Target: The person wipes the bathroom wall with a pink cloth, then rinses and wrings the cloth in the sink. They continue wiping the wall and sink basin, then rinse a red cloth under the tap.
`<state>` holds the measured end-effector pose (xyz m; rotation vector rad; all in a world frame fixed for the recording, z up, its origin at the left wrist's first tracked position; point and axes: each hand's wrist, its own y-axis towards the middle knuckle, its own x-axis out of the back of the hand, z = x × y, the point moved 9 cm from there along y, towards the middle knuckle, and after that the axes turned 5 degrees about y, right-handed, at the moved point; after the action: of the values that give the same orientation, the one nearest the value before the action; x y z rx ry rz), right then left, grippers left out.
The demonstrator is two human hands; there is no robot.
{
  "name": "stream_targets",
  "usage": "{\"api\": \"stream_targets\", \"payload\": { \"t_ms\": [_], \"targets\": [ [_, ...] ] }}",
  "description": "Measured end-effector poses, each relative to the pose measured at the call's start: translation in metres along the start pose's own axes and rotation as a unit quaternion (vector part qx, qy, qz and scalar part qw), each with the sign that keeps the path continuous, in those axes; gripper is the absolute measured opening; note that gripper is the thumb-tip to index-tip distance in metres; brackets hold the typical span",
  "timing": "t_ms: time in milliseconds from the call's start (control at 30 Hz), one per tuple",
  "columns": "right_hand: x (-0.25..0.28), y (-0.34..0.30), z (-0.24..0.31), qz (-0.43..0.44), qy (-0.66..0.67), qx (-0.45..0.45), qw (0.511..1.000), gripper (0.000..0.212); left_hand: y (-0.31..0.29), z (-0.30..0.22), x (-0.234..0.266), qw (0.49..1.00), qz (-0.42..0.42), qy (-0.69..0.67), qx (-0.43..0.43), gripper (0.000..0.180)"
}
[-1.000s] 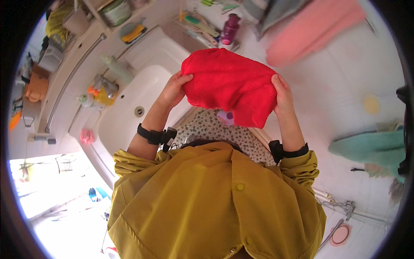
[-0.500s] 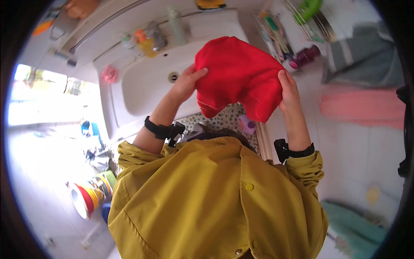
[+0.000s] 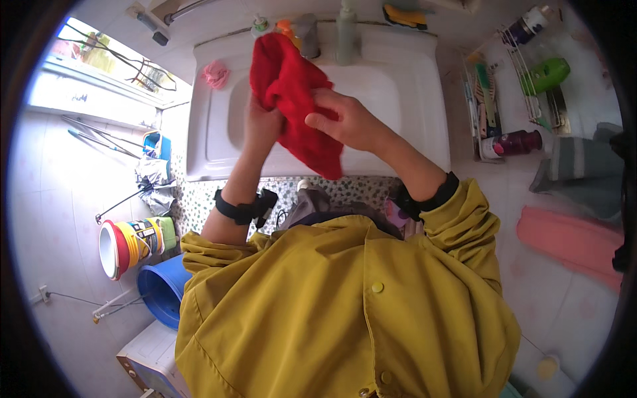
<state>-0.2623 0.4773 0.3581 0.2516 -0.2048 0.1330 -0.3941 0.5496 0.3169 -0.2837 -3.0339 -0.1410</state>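
A bright red cloth (image 3: 292,93), soft like a small towel, hangs bunched between my hands above the white sink (image 3: 391,99). Its upper part stands up and its lower corner droops over the sink's front edge. My left hand (image 3: 263,123) is closed around the cloth at its left side, with the fingertips partly hidden behind it. On the cloth's right side, my right hand (image 3: 345,119) presses against it with the thumb pointing left. The fingers of that hand run behind and into the folds, so their tips are hard to see.
Behind the sink stand a pale green bottle (image 3: 346,36), a grey bottle (image 3: 306,36) and a yellow-black sponge (image 3: 405,16). A pink mesh puff (image 3: 215,75) lies at the left rim. Wire racks (image 3: 524,73) and towels (image 3: 564,239) are on the right, buckets (image 3: 162,292) on the left.
The red cloth was spread wide between both hands; now it is gathered into a narrow bunch. My right hand has moved left toward the other, and the view has turned.
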Motion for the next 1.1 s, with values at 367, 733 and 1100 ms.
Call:
{"api": "stream_targets", "payload": {
  "t_ms": [367,733,1100],
  "targets": [
    [0.075,0.087,-0.165,-0.191,0.035,-0.227,0.954,0.03,0.057,0.154,0.023,0.902,0.21,0.349,-0.142,0.073],
    [0.043,0.163,-0.23,-0.178,0.342,-0.228,0.894,0.03,0.044,0.228,0.031,0.865,0.306,0.395,0.033,0.038],
    [0.058,0.176,-0.234,-0.158,0.373,-0.197,0.893,0.025,0.065,0.264,0.011,0.858,0.312,0.408,0.027,0.04]
  ]
}}
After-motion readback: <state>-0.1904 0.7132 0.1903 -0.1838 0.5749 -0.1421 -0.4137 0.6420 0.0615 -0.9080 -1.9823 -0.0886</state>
